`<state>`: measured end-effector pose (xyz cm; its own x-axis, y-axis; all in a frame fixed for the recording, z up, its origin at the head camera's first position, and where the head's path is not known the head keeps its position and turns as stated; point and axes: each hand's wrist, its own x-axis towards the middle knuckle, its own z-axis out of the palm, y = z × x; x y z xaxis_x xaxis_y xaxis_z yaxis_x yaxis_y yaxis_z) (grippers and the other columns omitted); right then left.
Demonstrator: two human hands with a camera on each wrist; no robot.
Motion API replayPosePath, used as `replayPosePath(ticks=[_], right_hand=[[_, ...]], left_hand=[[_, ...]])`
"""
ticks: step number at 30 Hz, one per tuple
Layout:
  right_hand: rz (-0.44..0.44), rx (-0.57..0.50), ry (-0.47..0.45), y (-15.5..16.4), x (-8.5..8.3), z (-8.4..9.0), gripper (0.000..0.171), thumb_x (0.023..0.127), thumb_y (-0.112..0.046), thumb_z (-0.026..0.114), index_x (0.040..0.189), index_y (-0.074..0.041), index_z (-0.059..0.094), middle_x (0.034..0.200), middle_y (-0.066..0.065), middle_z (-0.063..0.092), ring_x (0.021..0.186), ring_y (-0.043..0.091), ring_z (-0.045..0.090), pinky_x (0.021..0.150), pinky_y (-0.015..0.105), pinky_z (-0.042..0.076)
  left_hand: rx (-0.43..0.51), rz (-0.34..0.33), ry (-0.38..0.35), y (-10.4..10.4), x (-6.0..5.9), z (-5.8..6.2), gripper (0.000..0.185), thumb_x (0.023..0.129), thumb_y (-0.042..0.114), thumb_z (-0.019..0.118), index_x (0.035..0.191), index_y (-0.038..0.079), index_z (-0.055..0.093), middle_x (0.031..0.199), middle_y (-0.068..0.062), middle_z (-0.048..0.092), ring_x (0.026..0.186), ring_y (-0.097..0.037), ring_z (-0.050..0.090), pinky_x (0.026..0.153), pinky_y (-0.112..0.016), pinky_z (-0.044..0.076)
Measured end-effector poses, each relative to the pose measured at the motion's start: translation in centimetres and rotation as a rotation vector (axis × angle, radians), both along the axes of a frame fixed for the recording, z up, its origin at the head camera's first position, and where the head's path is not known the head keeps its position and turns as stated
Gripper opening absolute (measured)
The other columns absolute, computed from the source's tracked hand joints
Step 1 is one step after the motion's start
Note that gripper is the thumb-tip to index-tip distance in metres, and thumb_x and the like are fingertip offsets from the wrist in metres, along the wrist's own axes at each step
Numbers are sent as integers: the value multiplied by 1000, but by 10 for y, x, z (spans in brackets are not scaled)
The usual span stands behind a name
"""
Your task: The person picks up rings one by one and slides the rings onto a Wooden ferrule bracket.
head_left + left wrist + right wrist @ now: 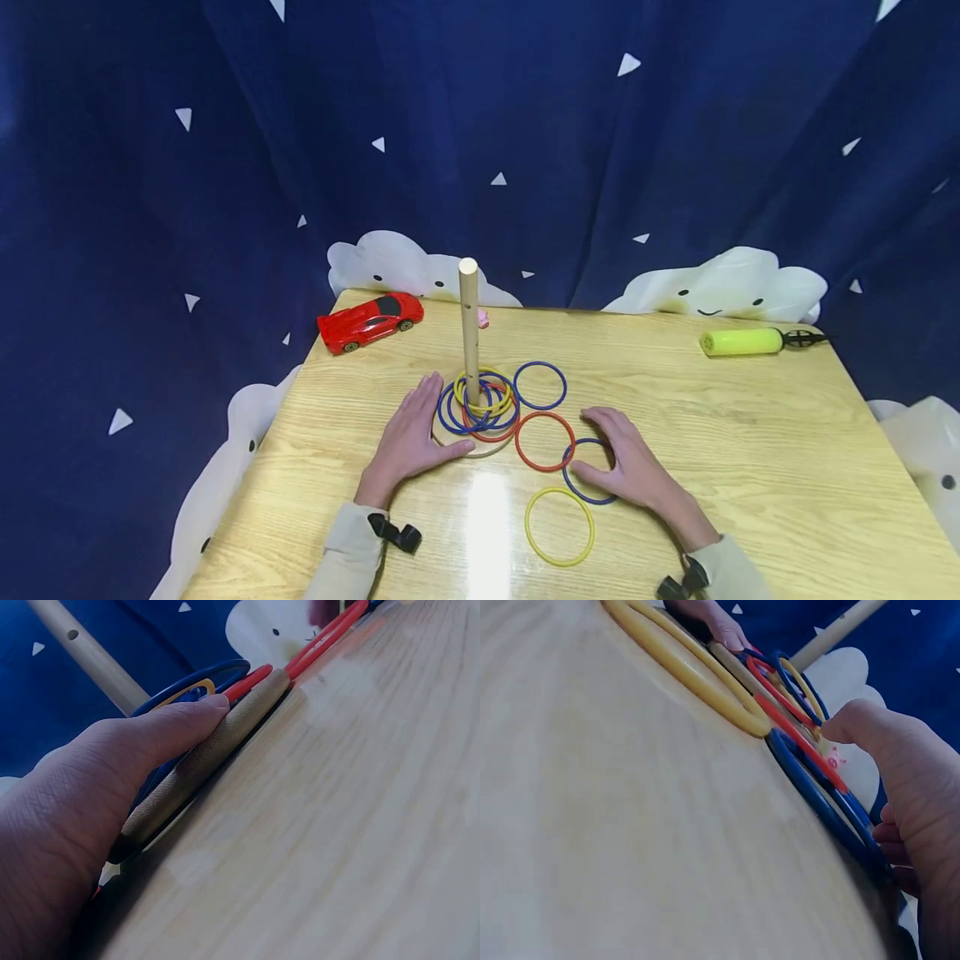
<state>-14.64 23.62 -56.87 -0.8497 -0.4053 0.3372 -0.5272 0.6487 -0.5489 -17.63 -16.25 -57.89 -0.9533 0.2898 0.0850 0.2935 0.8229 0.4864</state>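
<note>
From high on the near side, the head view looks forward and down over the worktop (712, 433) and far curtain (525, 100). Low, close and tilted, the left wrist view faces far and right past the left hand (414, 437), the right wrist view far and left past the right hand (630, 462); both catch the wooden peg (470, 333).

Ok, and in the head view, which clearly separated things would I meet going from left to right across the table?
Red toy car, upright wooden peg, small pink figure, loose red ring, right hand, yellow-green cylinder.
</note>
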Motion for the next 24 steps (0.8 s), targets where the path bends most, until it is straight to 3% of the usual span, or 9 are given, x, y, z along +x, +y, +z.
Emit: replayPosePath(ticks=[12,24], right_hand=[[-61,15,-25,19,24,-7,90,76,-50,90,146,-6,55,145,8,55,135,28,48,109,50,35],[-62,76,-25,24,33,-7,97,75,-58,89,151,-10,53,149,6,51,138,26,45,108,50,34]], left_hand=[[-10,-4,14,-1,-1,0,132,75,92,61,169,12,14,176,-3,14,162,-19,7,131,-42,13],[-13,-6,10,0,-1,0,132,75,92,60,169,14,13,176,-2,13,162,-19,7,131,-41,12]])
